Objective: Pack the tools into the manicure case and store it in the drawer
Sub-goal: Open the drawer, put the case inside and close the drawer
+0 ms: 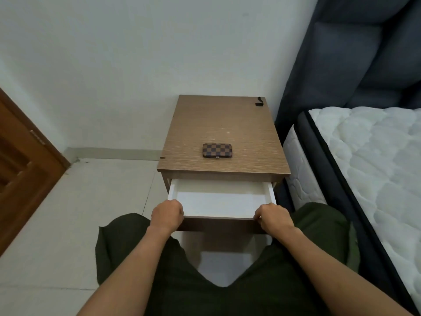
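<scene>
A brown checkered manicure case point(217, 150) lies closed on the wooden bedside table point(223, 124), near its front edge. Below the tabletop the drawer point(218, 201) stands pulled out, its white inside bare. My left hand point(167, 215) grips the left end of the drawer front. My right hand point(272, 216) grips the right end. No loose tools are in sight.
A small black strap point(259, 101) lies at the table's back right corner. A bed with a white mattress point(369, 160) and dark headboard point(355, 53) stands close on the right. A wooden door point(22, 160) is at the left, a white wall behind, a tiled floor point(91, 201) below.
</scene>
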The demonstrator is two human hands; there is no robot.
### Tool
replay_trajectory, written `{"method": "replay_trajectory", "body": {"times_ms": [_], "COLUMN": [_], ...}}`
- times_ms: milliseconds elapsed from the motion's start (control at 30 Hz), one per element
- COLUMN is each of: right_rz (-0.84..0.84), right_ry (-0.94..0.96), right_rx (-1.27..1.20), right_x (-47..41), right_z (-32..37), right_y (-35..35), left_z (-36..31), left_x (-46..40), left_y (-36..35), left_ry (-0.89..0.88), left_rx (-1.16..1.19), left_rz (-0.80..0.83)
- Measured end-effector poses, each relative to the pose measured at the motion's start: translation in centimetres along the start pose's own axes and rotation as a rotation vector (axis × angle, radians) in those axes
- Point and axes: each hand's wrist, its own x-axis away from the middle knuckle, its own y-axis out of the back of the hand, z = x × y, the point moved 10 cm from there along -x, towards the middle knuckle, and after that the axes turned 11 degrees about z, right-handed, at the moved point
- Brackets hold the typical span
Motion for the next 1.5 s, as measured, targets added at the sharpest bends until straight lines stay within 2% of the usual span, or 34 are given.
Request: {"method": "replay_trajectory", "body": {"times_ms": [100,167,267,433,567,667,767,967,1167,1300,1500], "right_rz": [0.034,0.018,-0.093,-0.222,-0.242,-0.139,-0.084,-0.116,-0.186,-0.15,0.007], "right_ry": [0.045,0.096,0.184,0.287,0.305,0.317,0.391,0.406,0.494,0.555,0.484], "right_rx": [-0.02,-0.1,-0.288,-0.374,-0.304,-0.223,-0.27,-0.313,-0.355,-0.334,-0.319], "right_x": [-0.7,-1.4,-2.7,-7.4,-11.3,-14.3,-16.0,-15.9,-9.2,-5.1,-6.6], "right_z": [0.6,1.4,3.1,5.3,6.4,6.4,6.3,6.0,6.2,6.2,6.0], "right_y": [0.9,2.5,6.5,12.5,15.1,14.7,14.0,15.0,14.0,11.6,4.6], "left_z": [-0.1,-0.5,-1.9,-3.9,-4.0,-3.5,-3.3,-3.3,-3.4,-3.4,-3.5], "left_x": [-0.9,-1.3,-1.6,-7.2,-11.8,-13.3,-13.2,-13.4,-13.0,-13.0,-12.7], "left_y": [1.5,4.4,8.5,8.9,8.0,7.3,7.2,7.1,7.3,7.2,7.2], "left_ry": [-0.036,-0.087,-0.177,-0.192,-0.153,-0.125,-0.125,-0.128,-0.108,-0.111,-0.128], "left_rx": [0.091,0.173,0.193,0.072,-0.034,-0.083,-0.116,-0.103,-0.109,-0.095,-0.084], "left_rz": [0.038,-0.105,-0.321,-0.201,-0.164,-0.219,-0.311,-0.329,-0.335,-0.308,-0.337]}}
